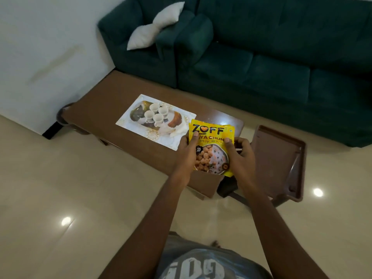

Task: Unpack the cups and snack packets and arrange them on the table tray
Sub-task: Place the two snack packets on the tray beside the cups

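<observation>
Being held up over an open cardboard box (203, 183) is a yellow snack packet (211, 148), gripped from both sides. The left hand (186, 153) is clamped on the packet's left edge, its thumb being pressed flat on the printed front. The right hand (240, 153) is closed around the packet's right edge, thumb on the front and fingers (242, 142) curled behind; a thin pale strip is being pinched there too, though what it is cannot be told. More than one packet may be stacked in the grip, since extra yellow edges are showing at the top, but the count cannot be made out.

The packet is being kept just right of the tray (128, 122), its upper left corner overlapping the tray's near right corner in this view; whether they are touching cannot be told. The tray, pale with a printed pattern, is lying on the brown surface (96, 103). Four white cups (154, 114) are standing upright in a tight cluster on the tray's left half, well apart from the packet.

The box is sitting at the surface's near edge, directly below the packet, well right of the tray. A brown plastic chair (281, 158) is standing farther right of the tray, beyond the right hand. A dark green sofa (251, 57) with two white cushions (155, 27) is placed behind the tray, past the surface.
</observation>
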